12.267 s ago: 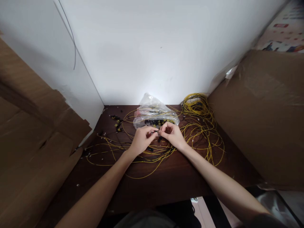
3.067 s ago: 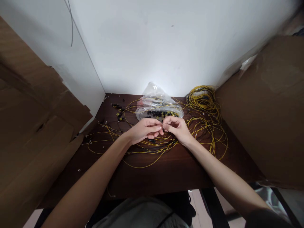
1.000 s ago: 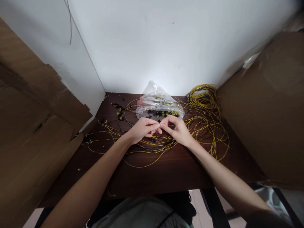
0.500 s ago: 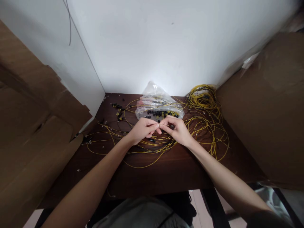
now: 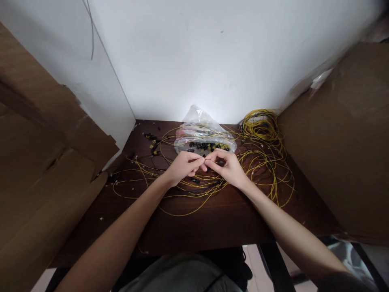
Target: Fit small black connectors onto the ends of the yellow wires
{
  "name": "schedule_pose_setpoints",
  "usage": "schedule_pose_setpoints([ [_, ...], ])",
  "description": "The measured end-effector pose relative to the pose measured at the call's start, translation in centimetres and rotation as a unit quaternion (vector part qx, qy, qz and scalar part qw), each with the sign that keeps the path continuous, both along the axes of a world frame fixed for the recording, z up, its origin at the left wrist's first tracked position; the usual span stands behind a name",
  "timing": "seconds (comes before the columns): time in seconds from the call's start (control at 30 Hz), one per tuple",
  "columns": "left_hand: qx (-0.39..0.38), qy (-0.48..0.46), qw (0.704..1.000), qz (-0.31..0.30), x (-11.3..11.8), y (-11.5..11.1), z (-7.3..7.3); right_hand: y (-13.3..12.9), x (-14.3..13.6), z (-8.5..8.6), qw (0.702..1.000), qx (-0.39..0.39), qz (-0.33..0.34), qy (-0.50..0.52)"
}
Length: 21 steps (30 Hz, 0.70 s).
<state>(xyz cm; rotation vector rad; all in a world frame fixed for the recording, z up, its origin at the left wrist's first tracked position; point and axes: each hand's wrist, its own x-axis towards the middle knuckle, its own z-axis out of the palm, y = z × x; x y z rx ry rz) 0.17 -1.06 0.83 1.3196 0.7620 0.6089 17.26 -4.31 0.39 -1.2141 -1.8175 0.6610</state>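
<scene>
My left hand (image 5: 183, 167) and my right hand (image 5: 227, 167) meet fingertip to fingertip above the middle of the table. Between the thumb and finger of my right hand runs a thin yellow wire (image 5: 216, 162). My left hand pinches at the wire's end; what lies between those fingertips is too small to make out. Beneath both hands several loose yellow and black wires (image 5: 185, 215) spread across the table. A small black connector (image 5: 194, 180) lies just under my left fingers. Right behind the hands, a clear plastic bag (image 5: 196, 117) holds black and yellow connectors (image 5: 209, 146).
A bundled coil of yellow wire (image 5: 258, 123) sits at the back right of the dark wooden table (image 5: 194, 233), with looser loops in front. More black and yellow parts (image 5: 153, 146) lie at back left. Cardboard (image 5: 54, 162) flanks the left, another cardboard panel (image 5: 340, 142) the right; a white wall (image 5: 206, 61) stands behind.
Both hands keep the same pinch at nearly the same spot. The whole view has shifted very slightly; nothing else visibly differs.
</scene>
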Motion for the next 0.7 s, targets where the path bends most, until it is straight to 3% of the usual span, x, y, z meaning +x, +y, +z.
schedule_pose_setpoints([
  [0.3,-0.057,-0.062,0.994,0.069,0.24,0.19,-0.11,0.17,-0.1,-0.06,0.997,-0.035,0.001,0.074],
  [0.7,-0.086,-0.074,0.992,0.063,0.14,0.29,-0.1,0.15,-0.07,-0.13,0.994,-0.045,-0.02,0.094],
])
